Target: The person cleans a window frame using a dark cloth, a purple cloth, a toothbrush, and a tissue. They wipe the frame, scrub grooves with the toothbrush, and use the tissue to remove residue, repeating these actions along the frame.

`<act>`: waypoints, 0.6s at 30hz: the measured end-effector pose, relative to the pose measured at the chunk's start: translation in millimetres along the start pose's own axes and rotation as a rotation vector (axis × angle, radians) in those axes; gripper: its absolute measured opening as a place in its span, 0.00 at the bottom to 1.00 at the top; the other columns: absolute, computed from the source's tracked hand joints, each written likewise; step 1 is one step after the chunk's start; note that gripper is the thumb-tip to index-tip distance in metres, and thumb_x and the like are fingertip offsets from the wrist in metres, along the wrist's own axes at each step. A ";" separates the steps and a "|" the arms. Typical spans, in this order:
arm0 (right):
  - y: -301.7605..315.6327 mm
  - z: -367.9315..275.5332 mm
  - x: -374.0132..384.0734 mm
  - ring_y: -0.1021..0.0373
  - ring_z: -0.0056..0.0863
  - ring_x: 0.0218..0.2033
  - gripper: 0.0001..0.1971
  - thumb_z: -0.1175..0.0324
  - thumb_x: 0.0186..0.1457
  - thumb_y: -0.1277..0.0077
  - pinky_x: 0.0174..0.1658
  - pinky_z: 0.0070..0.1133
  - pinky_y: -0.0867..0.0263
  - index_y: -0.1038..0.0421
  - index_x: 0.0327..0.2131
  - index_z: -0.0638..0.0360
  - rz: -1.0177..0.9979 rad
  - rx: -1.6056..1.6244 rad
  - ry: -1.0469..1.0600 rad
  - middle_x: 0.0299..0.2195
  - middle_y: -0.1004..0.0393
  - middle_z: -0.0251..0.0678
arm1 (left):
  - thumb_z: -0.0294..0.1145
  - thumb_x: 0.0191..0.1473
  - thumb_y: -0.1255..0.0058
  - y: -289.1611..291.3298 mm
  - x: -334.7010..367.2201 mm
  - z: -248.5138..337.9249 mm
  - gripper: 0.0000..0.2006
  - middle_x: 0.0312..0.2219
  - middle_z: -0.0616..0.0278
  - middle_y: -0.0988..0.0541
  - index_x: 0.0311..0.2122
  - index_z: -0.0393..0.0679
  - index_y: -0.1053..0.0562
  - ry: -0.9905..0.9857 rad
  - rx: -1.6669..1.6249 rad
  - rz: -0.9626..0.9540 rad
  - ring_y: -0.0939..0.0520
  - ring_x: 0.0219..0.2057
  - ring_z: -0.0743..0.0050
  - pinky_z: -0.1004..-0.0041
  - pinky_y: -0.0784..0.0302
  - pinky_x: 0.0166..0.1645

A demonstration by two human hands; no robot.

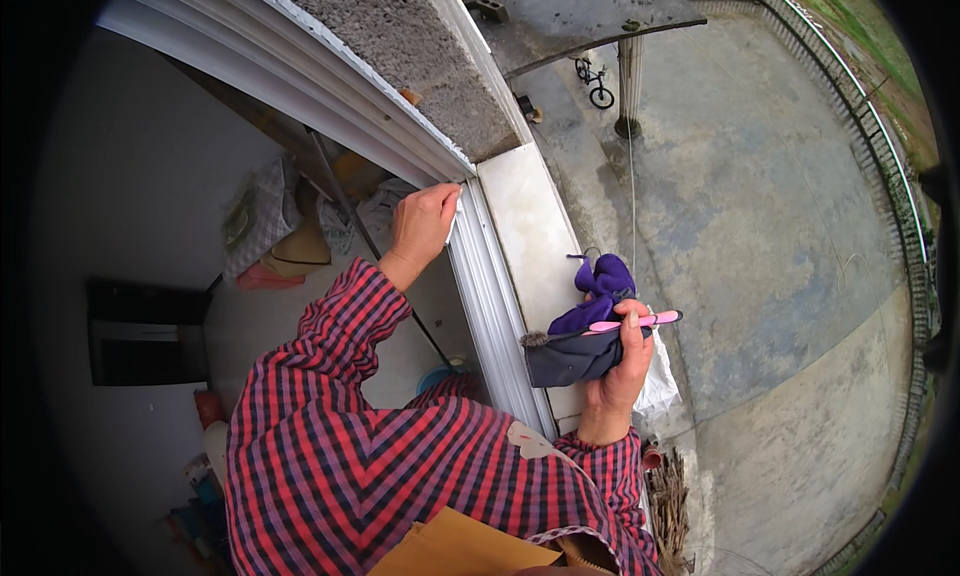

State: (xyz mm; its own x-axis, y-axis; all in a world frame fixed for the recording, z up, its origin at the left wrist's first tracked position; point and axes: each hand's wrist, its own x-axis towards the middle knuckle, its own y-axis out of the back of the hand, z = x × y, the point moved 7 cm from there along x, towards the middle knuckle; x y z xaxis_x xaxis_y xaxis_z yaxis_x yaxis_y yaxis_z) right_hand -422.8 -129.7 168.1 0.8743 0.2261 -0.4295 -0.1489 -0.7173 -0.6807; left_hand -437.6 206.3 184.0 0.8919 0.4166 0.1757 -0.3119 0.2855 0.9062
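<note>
My left hand (425, 224) is closed at the corner of the white window frame (300, 61), above the ridged sill track (497, 311). Something small and white shows by its fingertips; I cannot make out what it is. Over the outer ledge, my right hand (622, 371) grips a small pink-and-black brush (655, 320), whose fuzzy grey head points left. A bunched purple and dark cloth (575, 356) is held in the same hand, below and behind the brush. Part of that cloth is hidden by my fingers.
A pale stone ledge (530, 211) runs outside the track, beside a rough wall end (400, 46). Far below lies a concrete yard (770, 196) with a bicycle (597, 84) and a post (629, 86). Inside are bags (268, 216) and a blue basin (436, 378).
</note>
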 end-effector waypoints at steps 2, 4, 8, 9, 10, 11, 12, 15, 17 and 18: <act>0.7 0.5 0.6 0.23 0.26 0.29 0.10 0.62 0.69 0.48 0.35 0.23 0.25 0.29 0.44 0.60 -0.009 -0.004 -0.004 0.37 0.23 0.41 | 0.30 0.61 0.43 1.8 1.2 4.5 0.10 0.31 0.53 0.19 0.47 0.45 0.18 -0.022 0.075 -0.081 0.16 0.35 0.46 0.59 0.21 0.40; 1.8 1.3 1.4 0.23 0.26 0.29 0.10 0.62 0.69 0.48 0.34 0.22 0.25 0.30 0.44 0.60 -0.011 0.004 -0.013 0.37 0.23 0.41 | 0.29 0.59 0.42 7.4 -1.4 6.8 0.12 0.35 0.54 0.20 0.49 0.46 0.20 -0.034 0.111 -0.144 0.17 0.37 0.46 0.59 0.21 0.41; 3.1 2.4 1.0 0.23 0.27 0.27 0.10 0.62 0.69 0.48 0.33 0.22 0.25 0.30 0.44 0.59 -0.011 0.020 -0.032 0.34 0.23 0.40 | 0.28 0.57 0.40 22.3 -8.7 9.7 0.13 0.41 0.54 0.24 0.48 0.47 0.22 -0.119 0.087 -0.097 0.18 0.40 0.46 0.56 0.21 0.43; 2.9 2.1 0.6 0.22 0.27 0.27 0.10 0.63 0.69 0.48 0.33 0.22 0.25 0.29 0.44 0.59 -0.012 0.020 -0.032 0.34 0.23 0.39 | 0.28 0.57 0.40 24.0 -9.5 11.0 0.12 0.42 0.54 0.24 0.47 0.47 0.22 -0.167 0.075 -0.060 0.18 0.40 0.45 0.55 0.21 0.43; 3.2 1.5 0.2 0.22 0.27 0.27 0.10 0.63 0.69 0.48 0.33 0.22 0.25 0.29 0.44 0.59 -0.003 0.018 -0.030 0.34 0.23 0.39 | 0.28 0.57 0.40 20.5 -10.8 8.3 0.12 0.42 0.55 0.24 0.47 0.46 0.22 -0.166 0.082 -0.090 0.18 0.40 0.46 0.55 0.21 0.42; 3.2 1.0 -0.2 0.22 0.27 0.27 0.10 0.63 0.69 0.48 0.33 0.22 0.25 0.29 0.44 0.59 0.003 0.015 -0.028 0.33 0.23 0.39 | 0.27 0.57 0.40 16.3 -11.3 6.2 0.12 0.42 0.55 0.25 0.47 0.46 0.22 -0.174 0.083 -0.109 0.18 0.39 0.46 0.55 0.21 0.42; 3.3 0.3 -0.5 0.22 0.27 0.27 0.10 0.63 0.69 0.48 0.33 0.22 0.25 0.29 0.44 0.59 0.010 0.011 -0.026 0.33 0.23 0.39 | 0.27 0.56 0.40 11.7 -11.0 3.9 0.12 0.41 0.55 0.25 0.46 0.45 0.22 -0.181 0.083 -0.127 0.18 0.39 0.46 0.54 0.21 0.42; 1.1 -0.3 -0.8 0.22 0.27 0.27 0.10 0.63 0.68 0.48 0.33 0.22 0.25 0.29 0.44 0.59 -0.012 0.024 -0.030 0.34 0.23 0.39 | 0.25 0.55 0.40 -2.2 -5.3 -2.7 0.12 0.40 0.54 0.25 0.46 0.43 0.22 -0.161 0.108 -0.140 0.17 0.39 0.47 0.54 0.20 0.41; 2.7 0.5 -0.6 0.22 0.26 0.28 0.10 0.63 0.68 0.47 0.33 0.21 0.25 0.29 0.44 0.59 0.010 0.015 -0.036 0.35 0.23 0.39 | 0.24 0.55 0.42 -12.3 -0.2 -0.2 0.14 0.40 0.51 0.26 0.47 0.43 0.22 -0.173 0.216 -0.152 0.17 0.38 0.46 0.54 0.18 0.40; 3.5 0.7 -0.4 0.23 0.25 0.28 0.10 0.63 0.68 0.47 0.33 0.21 0.26 0.29 0.44 0.59 0.017 0.018 -0.034 0.36 0.23 0.39 | 0.23 0.54 0.43 -14.0 0.9 4.2 0.14 0.40 0.50 0.27 0.48 0.42 0.23 -0.192 0.263 -0.140 0.16 0.38 0.46 0.55 0.17 0.40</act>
State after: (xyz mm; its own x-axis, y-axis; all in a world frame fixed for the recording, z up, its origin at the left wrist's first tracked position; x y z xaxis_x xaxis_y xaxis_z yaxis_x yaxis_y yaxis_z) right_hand -424.0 -131.9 165.4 0.8553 0.2365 -0.4610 -0.1721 -0.7095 -0.6833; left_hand -431.0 199.1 173.1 0.9731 0.2124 0.0894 -0.1098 0.0859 0.9902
